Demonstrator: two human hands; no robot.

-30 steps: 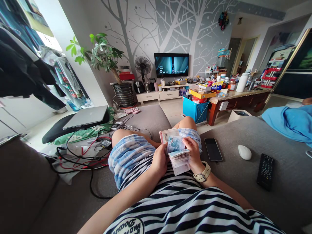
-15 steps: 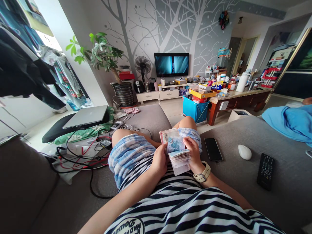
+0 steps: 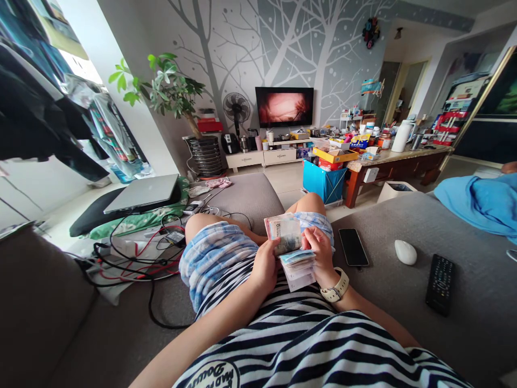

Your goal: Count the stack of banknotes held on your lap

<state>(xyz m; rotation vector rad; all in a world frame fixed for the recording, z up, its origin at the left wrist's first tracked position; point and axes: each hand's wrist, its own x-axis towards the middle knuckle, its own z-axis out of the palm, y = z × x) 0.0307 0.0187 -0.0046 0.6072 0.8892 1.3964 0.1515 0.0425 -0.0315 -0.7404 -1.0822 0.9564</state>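
I sit on a grey sofa (image 3: 404,302) with a stack of banknotes (image 3: 288,242) held over my lap. My left hand (image 3: 264,267) grips the stack from the left side, thumb on top. My right hand (image 3: 321,253), with a pale wristwatch (image 3: 336,290) on its wrist, holds the right edge, and its fingers bend the upper notes down toward me. A greyish note faces up at the top of the stack, and folded bluish notes lie lower by my right palm.
A black phone (image 3: 353,247), a white mouse (image 3: 405,252) and a black remote (image 3: 439,283) lie on the sofa to my right. A laptop (image 3: 143,193) and tangled cables (image 3: 133,258) sit to my left. Ahead stand a television (image 3: 284,106), a blue bin (image 3: 323,183) and a cluttered table (image 3: 393,156).
The bluish note that stood up at the front has been folded down onto the lower pile, leaving a greyish note on top. The television picture turned from dark blue to pink.
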